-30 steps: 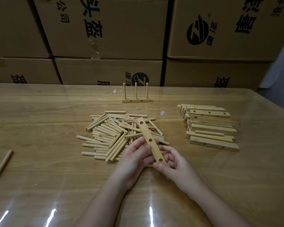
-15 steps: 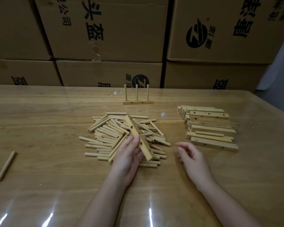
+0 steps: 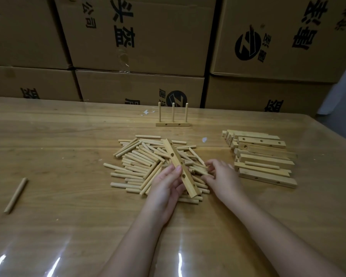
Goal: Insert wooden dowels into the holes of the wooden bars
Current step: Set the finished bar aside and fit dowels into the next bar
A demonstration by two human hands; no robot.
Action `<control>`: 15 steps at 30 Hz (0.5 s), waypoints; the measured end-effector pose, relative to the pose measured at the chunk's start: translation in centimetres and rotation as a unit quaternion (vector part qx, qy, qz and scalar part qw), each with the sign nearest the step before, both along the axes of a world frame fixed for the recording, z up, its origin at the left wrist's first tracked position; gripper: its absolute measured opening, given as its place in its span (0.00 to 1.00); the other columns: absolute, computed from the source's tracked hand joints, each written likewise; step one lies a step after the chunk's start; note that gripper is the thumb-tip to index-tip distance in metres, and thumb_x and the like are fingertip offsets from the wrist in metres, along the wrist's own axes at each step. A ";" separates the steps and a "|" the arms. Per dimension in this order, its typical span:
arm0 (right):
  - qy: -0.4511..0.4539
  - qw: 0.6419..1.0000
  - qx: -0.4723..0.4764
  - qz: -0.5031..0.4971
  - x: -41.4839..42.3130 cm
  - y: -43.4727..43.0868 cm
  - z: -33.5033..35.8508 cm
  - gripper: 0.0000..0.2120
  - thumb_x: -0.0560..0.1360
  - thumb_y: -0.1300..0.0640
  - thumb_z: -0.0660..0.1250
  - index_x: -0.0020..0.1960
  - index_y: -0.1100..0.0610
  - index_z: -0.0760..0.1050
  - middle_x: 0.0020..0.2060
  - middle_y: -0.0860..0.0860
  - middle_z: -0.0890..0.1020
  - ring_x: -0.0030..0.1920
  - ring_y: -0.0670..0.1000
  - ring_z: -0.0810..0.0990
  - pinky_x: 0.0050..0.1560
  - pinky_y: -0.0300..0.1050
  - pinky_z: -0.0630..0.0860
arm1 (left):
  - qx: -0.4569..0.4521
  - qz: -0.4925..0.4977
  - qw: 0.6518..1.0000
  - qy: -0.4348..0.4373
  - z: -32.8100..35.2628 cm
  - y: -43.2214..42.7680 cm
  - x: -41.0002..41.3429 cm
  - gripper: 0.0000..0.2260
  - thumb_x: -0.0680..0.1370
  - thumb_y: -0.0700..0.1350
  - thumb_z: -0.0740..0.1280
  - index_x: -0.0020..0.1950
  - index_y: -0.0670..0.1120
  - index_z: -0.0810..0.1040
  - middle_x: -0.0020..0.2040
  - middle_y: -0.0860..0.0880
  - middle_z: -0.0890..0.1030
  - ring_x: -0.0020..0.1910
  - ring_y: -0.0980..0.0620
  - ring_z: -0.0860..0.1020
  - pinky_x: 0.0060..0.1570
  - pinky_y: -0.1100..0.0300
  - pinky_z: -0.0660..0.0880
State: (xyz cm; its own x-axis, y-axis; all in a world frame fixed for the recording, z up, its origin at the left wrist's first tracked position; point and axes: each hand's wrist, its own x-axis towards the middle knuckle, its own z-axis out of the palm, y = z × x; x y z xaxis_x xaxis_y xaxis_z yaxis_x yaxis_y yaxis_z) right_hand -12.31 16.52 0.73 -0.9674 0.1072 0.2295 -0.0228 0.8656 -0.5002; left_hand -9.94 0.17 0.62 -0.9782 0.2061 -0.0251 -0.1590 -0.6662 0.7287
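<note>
My left hand (image 3: 166, 184) grips a wooden bar (image 3: 180, 166) with three holes, held slanted above a pile of loose wooden dowels (image 3: 146, 162) in the middle of the table. My right hand (image 3: 221, 176) reaches into the right side of that pile, fingers curled around dowel ends; whether it has one pinched I cannot tell. A stack of more wooden bars (image 3: 264, 156) lies to the right. A finished bar with three upright dowels (image 3: 173, 118) stands at the back.
One stray dowel (image 3: 16, 195) lies alone at the left on the glossy wooden table (image 3: 58, 156). Stacked cardboard boxes (image 3: 140, 37) form a wall right behind the table's far edge. The table's right edge runs past the bar stack.
My right hand let go of the bar and moved left into the dowel pile. My left hand keeps the bar, now held alone and slanted over the pile.
</note>
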 end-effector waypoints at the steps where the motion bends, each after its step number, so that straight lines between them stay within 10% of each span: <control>1: 0.011 1.000 0.017 -0.001 0.1 -0.3 -0.2 0.16 0.73 0.53 0.69 0.60 0.50 0.73 0.47 0.43 0.76 0.50 0.45 0.71 0.46 0.37 0.67 | -0.005 -0.002 1.000 0.004 0.1 0.1 0.1 0.07 0.70 0.41 0.68 0.45 0.43 0.84 0.42 0.44 0.83 0.40 0.51 0.83 0.40 0.56 0.81; 6: -0.026 0.999 -0.020 -0.024 1.1 0.4 -0.4 0.09 0.75 0.55 0.66 0.55 0.52 0.76 0.45 0.45 0.78 0.45 0.46 0.75 0.44 0.40 0.73 | -0.020 -0.005 1.000 0.007 0.3 0.2 0.3 0.08 0.70 0.40 0.68 0.47 0.41 0.83 0.43 0.43 0.83 0.42 0.50 0.83 0.40 0.57 0.80; 15: -0.027 0.871 -0.489 -0.043 4.0 3.3 -0.5 0.03 0.74 0.57 0.67 0.48 0.53 0.79 0.33 0.48 0.79 0.33 0.47 0.76 0.33 0.39 0.72 | -0.041 -0.020 0.999 0.013 0.5 0.2 0.5 0.09 0.70 0.40 0.68 0.46 0.44 0.86 0.43 0.43 0.83 0.41 0.51 0.83 0.36 0.58 0.79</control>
